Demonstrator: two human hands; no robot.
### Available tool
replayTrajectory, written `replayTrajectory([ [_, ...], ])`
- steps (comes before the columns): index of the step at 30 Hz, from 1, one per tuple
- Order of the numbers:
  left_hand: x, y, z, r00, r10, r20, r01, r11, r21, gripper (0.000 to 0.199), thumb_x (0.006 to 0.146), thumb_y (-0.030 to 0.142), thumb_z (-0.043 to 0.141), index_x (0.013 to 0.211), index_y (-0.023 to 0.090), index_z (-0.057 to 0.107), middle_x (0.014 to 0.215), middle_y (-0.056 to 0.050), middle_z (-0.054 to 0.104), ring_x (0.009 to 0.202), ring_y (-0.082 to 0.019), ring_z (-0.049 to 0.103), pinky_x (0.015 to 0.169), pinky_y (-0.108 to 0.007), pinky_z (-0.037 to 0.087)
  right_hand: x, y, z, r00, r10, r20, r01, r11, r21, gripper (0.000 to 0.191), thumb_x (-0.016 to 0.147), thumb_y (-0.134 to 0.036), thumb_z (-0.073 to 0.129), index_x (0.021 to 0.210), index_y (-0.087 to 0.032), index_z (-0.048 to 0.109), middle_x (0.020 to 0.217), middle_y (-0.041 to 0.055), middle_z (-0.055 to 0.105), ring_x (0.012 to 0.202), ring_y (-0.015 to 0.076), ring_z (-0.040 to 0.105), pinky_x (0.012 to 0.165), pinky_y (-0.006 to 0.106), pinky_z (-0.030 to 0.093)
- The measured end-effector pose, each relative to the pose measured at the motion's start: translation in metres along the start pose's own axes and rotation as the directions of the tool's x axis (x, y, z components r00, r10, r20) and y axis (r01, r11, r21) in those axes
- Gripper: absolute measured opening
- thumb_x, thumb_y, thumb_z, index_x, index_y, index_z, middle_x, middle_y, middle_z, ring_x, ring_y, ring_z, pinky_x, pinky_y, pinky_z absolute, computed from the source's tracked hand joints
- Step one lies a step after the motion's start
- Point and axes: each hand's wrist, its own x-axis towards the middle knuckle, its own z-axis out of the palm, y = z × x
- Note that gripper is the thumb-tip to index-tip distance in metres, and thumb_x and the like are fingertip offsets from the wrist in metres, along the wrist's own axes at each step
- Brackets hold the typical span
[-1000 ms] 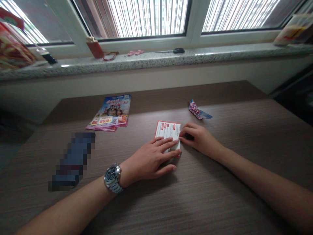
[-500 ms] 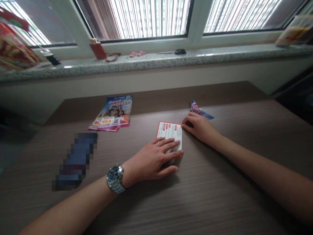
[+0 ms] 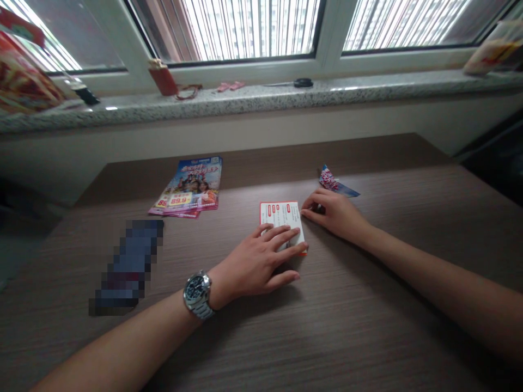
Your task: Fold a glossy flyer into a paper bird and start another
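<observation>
A small folded paper flyer (image 3: pixel 279 211), white with red borders and red labels over lines of print, lies in the middle of the table. My left hand (image 3: pixel 267 261) rests flat across its lower part with the fingers spread; a metal watch (image 3: pixel 198 294) is on that wrist. At the flyer's right edge, the thumb and forefinger of my right hand (image 3: pixel 324 211) are pinched together. Just beyond the right hand sits a folded piece of printed blue and red paper (image 3: pixel 333 182) with pointed ends. What lies under my left palm is hidden.
A stack of colourful flyers (image 3: pixel 192 185) lies at the back left of the table (image 3: pixel 261 348). Nearer stands out a dark, pixelated flat object (image 3: pixel 131 267). Scissors (image 3: pixel 302 83), a red case (image 3: pixel 163 80) and small pink items (image 3: pixel 231 86) are on the windowsill (image 3: pixel 368 90).
The flyer has turned slightly under my left hand, its top edge now nearly level. My right fingertips have shifted a little left along its edge. The view has moved slightly.
</observation>
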Motion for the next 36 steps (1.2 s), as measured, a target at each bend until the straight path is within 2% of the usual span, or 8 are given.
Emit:
replayTrajectory([
  [9, 0.000, -0.002, -0.002, 1.000, 0.016, -0.013, -0.016, 1.000, -0.014, 0.055, 0.105, 0.055, 0.039, 0.153, 0.029, 0.044, 0.161, -0.009, 0.040, 0.146, -0.031, 0.041, 0.119, -0.053, 0.032, -0.003, -0.007, 0.009, 0.999, -0.013, 0.038, 0.013, 1.000, 0.006, 0.003, 0.089, -0.018, 0.072, 0.087, -0.019, 0.070, 0.086, 0.0044, 0.065, 0.079, 0.0190, 0.063, 0.073, 0.033, 0.051],
  [13, 0.000, -0.005, -0.004, 0.995, 0.013, -0.103, -0.017, 0.999, -0.038, 0.045, 0.107, 0.041, 0.041, 0.149, 0.027, 0.049, 0.157, -0.010, 0.046, 0.140, -0.028, 0.049, 0.115, -0.048, 0.039, -0.003, -0.005, 0.009, 0.999, -0.016, 0.050, 0.016, 1.000, 0.006, 0.003, 0.090, -0.019, 0.071, 0.088, -0.019, 0.071, 0.086, 0.0042, 0.065, 0.078, 0.0189, 0.062, 0.072, 0.033, 0.051],
  [15, 0.000, -0.010, -0.004, 0.985, -0.027, -0.171, 0.022, 0.999, -0.030, 0.042, 0.107, 0.034, 0.041, 0.147, 0.026, 0.051, 0.154, -0.010, 0.050, 0.138, -0.027, 0.050, 0.114, -0.047, 0.041, -0.003, -0.004, 0.009, 0.999, -0.019, 0.050, 0.018, 1.000, 0.003, 0.003, 0.090, -0.021, 0.070, 0.088, -0.020, 0.070, 0.086, 0.0041, 0.064, 0.078, 0.0190, 0.062, 0.072, 0.033, 0.051],
  [18, -0.001, -0.021, -0.004, 0.961, -0.134, -0.240, 0.138, 0.990, -0.001, 0.044, 0.106, 0.034, 0.043, 0.148, 0.023, 0.049, 0.155, -0.012, 0.047, 0.143, -0.029, 0.045, 0.117, -0.050, 0.039, -0.003, -0.004, 0.009, 0.999, -0.018, 0.051, 0.018, 1.000, 0.004, 0.003, 0.090, -0.021, 0.071, 0.087, -0.020, 0.070, 0.086, 0.0041, 0.065, 0.078, 0.0190, 0.062, 0.072, 0.033, 0.051],
  [22, -0.002, -0.036, -0.003, 0.965, -0.184, -0.189, 0.185, 0.983, -0.013, 0.055, 0.105, 0.042, 0.046, 0.156, 0.024, 0.038, 0.163, -0.010, 0.038, 0.151, -0.027, 0.035, 0.126, -0.051, 0.028, -0.002, -0.004, 0.009, 0.998, -0.020, 0.056, 0.019, 1.000, 0.018, 0.002, 0.090, -0.021, 0.072, 0.088, -0.020, 0.070, 0.087, 0.0039, 0.065, 0.079, 0.0191, 0.063, 0.073, 0.033, 0.051],
  [25, -0.002, -0.040, -0.001, 0.966, -0.216, -0.145, 0.216, 0.976, -0.011, 0.065, 0.101, 0.049, 0.052, 0.158, 0.024, 0.034, 0.164, -0.011, 0.036, 0.152, -0.028, 0.032, 0.128, -0.053, 0.022, -0.003, -0.004, 0.009, 0.998, -0.017, 0.055, 0.016, 1.000, 0.023, 0.002, 0.090, -0.021, 0.072, 0.089, -0.020, 0.071, 0.088, 0.0045, 0.065, 0.079, 0.0194, 0.063, 0.072, 0.033, 0.051],
  [36, -0.002, -0.040, 0.001, 0.955, -0.266, -0.130, 0.265, 0.964, -0.022, 0.070, 0.098, 0.055, 0.054, 0.157, 0.023, 0.037, 0.163, -0.011, 0.037, 0.150, -0.029, 0.036, 0.127, -0.053, 0.024, -0.009, -0.010, 0.006, 0.996, -0.034, 0.084, 0.034, 0.999, 0.009, 0.005, 0.088, -0.019, 0.074, 0.086, -0.019, 0.069, 0.091, 0.0060, 0.066, 0.085, 0.0210, 0.062, 0.078, 0.036, 0.051],
])
